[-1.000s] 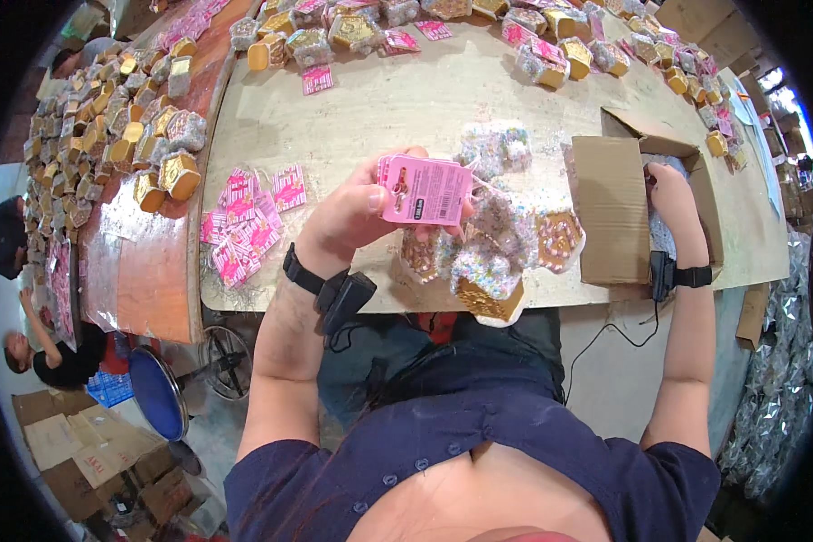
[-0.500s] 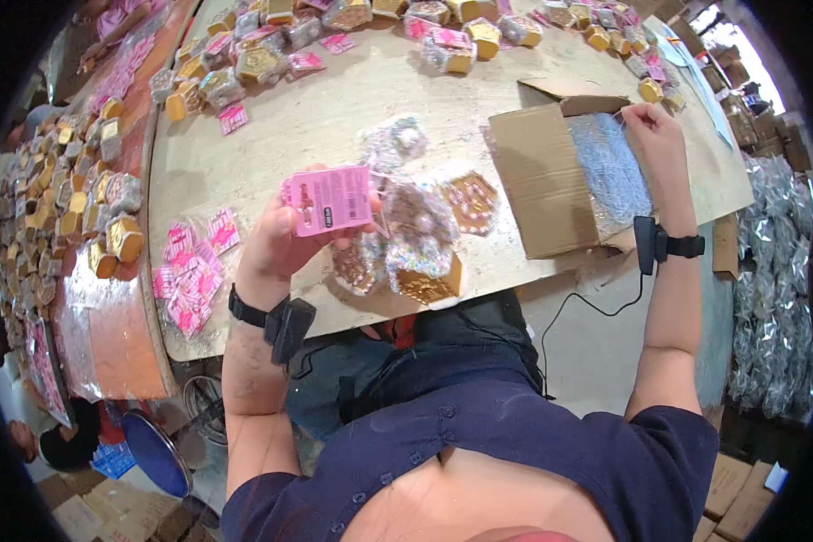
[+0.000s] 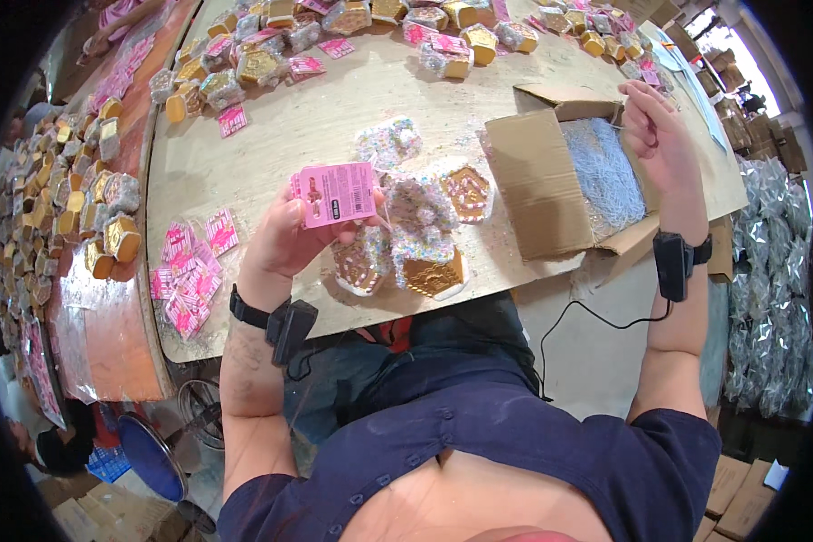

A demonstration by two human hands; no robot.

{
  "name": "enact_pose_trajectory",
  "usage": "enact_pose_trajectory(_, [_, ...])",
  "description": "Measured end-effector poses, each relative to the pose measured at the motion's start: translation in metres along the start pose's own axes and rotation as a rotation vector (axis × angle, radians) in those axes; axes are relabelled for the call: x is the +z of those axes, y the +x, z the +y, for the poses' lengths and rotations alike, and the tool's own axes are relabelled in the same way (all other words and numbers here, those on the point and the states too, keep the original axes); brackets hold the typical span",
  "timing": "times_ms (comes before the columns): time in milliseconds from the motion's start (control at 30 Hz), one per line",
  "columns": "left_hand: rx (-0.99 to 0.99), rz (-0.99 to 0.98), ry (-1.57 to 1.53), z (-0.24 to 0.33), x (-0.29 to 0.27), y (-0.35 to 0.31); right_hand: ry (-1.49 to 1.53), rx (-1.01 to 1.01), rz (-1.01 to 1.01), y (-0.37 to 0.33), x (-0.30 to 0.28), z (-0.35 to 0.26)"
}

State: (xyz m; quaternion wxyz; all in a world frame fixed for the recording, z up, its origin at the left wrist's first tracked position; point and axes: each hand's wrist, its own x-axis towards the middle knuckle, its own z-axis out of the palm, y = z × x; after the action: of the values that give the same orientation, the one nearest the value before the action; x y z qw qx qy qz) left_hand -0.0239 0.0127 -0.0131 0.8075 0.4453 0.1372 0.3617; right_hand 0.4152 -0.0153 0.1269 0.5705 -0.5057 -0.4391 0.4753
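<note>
My left hand [image 3: 280, 233] is closed round a small stack of pink printed cards [image 3: 338, 195], held up over the near part of the table. Just to the right of the cards lie several glittery gold-and-white ornaments [image 3: 432, 273], bunched together and partly hidden by the stack. At the right, an opened cardboard box [image 3: 535, 185] holds a tangle of thin pale-blue strands [image 3: 605, 167]. Beside its far right edge my right hand [image 3: 658, 135] is raised, fingers drawn together; whether a strand is between them is too small to tell.
Loose pink cards [image 3: 190, 271] lie at the table's left edge. Wrapped gold ornaments [image 3: 262, 63] line the far side, and more pile up on the orange-brown table [image 3: 108, 348] at left. Clear plastic bags [image 3: 772, 289] hang at right. A black cable [image 3: 596, 321] runs from my right wrist device.
My right hand has lifted away from the strands, with its fingers now pointing up and left. The left hand with the pink cards has barely shifted.
</note>
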Motion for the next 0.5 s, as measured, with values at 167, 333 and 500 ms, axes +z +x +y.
enact_pose_trajectory(167, [-0.008,0.014,0.003,0.002,0.006,-0.001,-0.101,0.1,-0.313,-0.012,0.064,0.002])
enact_pose_trajectory(333, [0.007,-0.047,-0.019,-0.003,-0.001,0.001,-0.166,-0.194,-0.289,-0.019,0.127,0.019])
enact_pose_trajectory(500, [0.015,-0.069,-0.023,-0.002,-0.001,0.002,-0.094,0.117,-0.537,-0.027,0.165,0.007])
